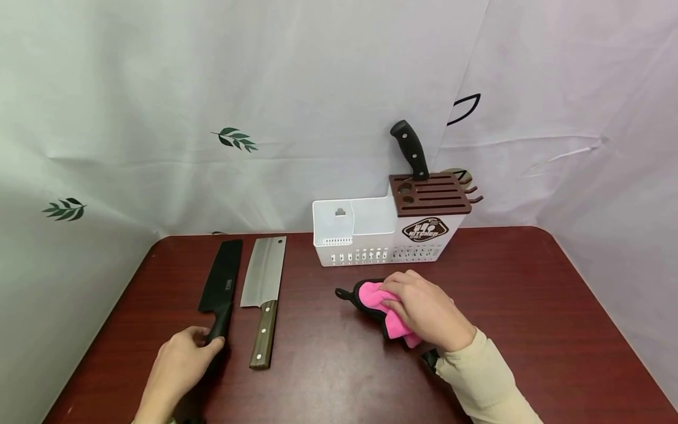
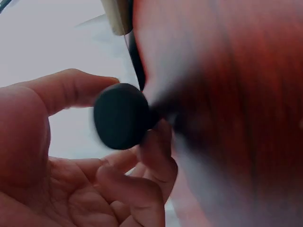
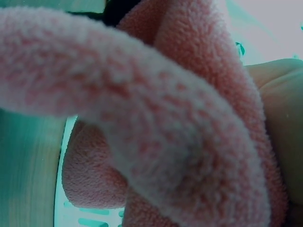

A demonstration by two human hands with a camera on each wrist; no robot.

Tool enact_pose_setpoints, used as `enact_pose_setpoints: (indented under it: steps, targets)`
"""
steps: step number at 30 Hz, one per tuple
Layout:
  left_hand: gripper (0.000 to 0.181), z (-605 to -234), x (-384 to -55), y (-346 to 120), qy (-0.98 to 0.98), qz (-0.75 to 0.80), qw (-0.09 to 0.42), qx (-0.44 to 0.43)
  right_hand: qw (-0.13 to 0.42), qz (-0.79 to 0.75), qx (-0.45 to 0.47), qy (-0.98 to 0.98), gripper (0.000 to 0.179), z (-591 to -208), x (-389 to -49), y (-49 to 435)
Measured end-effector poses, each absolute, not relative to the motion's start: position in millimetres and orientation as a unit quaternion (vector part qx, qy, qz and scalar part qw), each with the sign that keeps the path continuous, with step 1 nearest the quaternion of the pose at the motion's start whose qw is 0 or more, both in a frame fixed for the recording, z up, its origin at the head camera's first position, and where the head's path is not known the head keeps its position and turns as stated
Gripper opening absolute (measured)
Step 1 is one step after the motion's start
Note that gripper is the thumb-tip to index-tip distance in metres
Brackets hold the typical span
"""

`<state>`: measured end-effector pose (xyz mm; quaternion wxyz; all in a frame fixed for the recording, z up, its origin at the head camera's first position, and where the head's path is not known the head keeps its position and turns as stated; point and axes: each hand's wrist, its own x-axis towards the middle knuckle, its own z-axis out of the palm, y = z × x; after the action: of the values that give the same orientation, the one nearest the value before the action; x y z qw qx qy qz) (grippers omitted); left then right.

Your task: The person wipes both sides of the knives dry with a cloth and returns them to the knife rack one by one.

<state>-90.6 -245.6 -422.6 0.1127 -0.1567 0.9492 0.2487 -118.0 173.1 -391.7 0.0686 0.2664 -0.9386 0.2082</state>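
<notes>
On the left of the table lies a black cleaver [image 1: 221,277], its blade pointing to the back. My left hand [image 1: 177,362] pinches its handle between thumb and fingers; the round handle end [image 2: 122,117] shows in the left wrist view. Just right of it lies a steel cleaver [image 1: 266,271] with a wooden handle, untouched. My right hand [image 1: 424,309] grips a bunched pink cloth [image 1: 392,318], fluffy in the right wrist view. Under the cloth is a black object [image 1: 346,294] with a small looped end; its kind is mostly hidden.
At the back stands a white knife holder [image 1: 378,256] with a brown slotted top [image 1: 434,197]. One black-handled knife [image 1: 410,150] stands in a slot, and brown hooks [image 1: 474,191] jut from the right side. White curtain [image 1: 296,88] hangs behind the red-brown table [image 1: 529,306].
</notes>
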Motion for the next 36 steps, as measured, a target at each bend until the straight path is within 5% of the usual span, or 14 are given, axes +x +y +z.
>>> enact_pose_setpoints:
  steps: [23, 36]
  targets:
    - [0.042, -411, -81, -238, 0.92, 0.312, 0.013, -0.236, 0.082, 0.208, 0.264, -0.938, 0.016, -392, -118, 174]
    - [0.026, -394, -65, -205, 0.915, 0.327, -0.116, -0.204, 0.135, 0.216, 0.255, -0.933, 0.018, -389, -120, 174]
